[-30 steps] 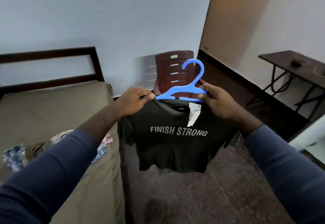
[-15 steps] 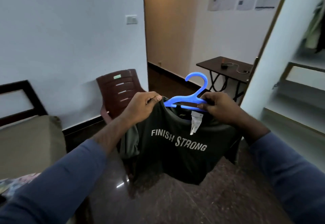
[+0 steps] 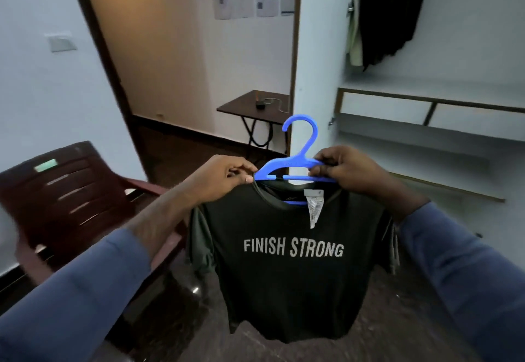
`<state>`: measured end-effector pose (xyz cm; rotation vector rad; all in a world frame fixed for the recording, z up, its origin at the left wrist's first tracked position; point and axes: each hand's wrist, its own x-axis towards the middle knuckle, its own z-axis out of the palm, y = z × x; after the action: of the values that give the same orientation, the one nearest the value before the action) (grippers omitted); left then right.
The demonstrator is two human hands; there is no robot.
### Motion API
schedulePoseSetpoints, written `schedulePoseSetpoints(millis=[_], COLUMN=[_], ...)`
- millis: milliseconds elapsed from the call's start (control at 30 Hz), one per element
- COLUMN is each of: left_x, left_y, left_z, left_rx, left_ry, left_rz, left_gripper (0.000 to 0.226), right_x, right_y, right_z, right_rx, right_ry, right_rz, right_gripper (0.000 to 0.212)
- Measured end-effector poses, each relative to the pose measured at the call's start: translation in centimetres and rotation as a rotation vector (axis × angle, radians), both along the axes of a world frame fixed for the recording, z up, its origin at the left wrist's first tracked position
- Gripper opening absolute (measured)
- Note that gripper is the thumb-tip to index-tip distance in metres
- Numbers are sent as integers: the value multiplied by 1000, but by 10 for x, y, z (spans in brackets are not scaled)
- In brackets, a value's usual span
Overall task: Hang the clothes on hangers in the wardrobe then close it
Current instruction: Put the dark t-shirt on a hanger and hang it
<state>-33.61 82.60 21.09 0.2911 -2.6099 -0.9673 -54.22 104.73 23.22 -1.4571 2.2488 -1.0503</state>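
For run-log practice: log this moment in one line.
shirt: on blue hanger | left hand: pinches shirt | right hand: grips hanger | wardrobe: open

The wardrobe stands open at your right. Above its drawer shelf the room is free, only the dark hanging clothes fill the upper left part. The brown chair stands close beside your left arm.

single head view, forward and down, close above hands
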Motion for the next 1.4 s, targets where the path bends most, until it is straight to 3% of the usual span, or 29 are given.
schedulePoseSetpoints(millis=[100, 300, 433, 500, 533, 633, 700, 800, 933, 1100, 1233, 1333, 1400], left_x=[-65, -188, -254, -286, -301, -341, -373, -422, -491, -584, -648, -687, -714], left_y=[-5, -20, -15, -9, -7, -2, 9, 31, 57, 89, 100, 98, 94], left_z=[0, 2, 6, 8, 7, -2, -7, -13, -11, -2, 4, 10, 15], left_rx=[-52, -216, 157, 243, 210, -32, -150, -168, -172, -82, -61, -59, -52], left_ry=[3, 121, 224, 167, 89, -159, -147, -52, 4, -6, -6, -9, 7], left_rz=[-82, -196, -181, -239, -298, -425, -458, -428, -465, -513, -490, -443, -439], left_gripper=[18, 5, 13, 10, 5, 34, 26, 18, 25, 13, 4, 5, 5], right_x=[-46, -129, -164, -183, -194, -230, -257, -302, -366, -450, -516, -557, -582], right_y=[6, 12, 21, 29, 34, 47, 56, 70, 92, 129, 174, 189, 186], right_z=[0, 12, 8, 6, 6, 4, 0, -8, -12, -6, 8, 4, 0], right_rx=[19, 30, 51, 38, 28, -26, -53, -104, -134, -83, 79, 213, 133], right_ry=[-22, -104, -108, -123, -134, -203, -229, -277, -314, -199, -86, -17, 0], right_rz=[-89, -248, -325, -375, -396, -442, -458, -484, -497, -487, -500, -523, -568], right_gripper=[11, 2, 4, 7, 8, 11, 12, 15, 15, 18, 36, 23, 19])
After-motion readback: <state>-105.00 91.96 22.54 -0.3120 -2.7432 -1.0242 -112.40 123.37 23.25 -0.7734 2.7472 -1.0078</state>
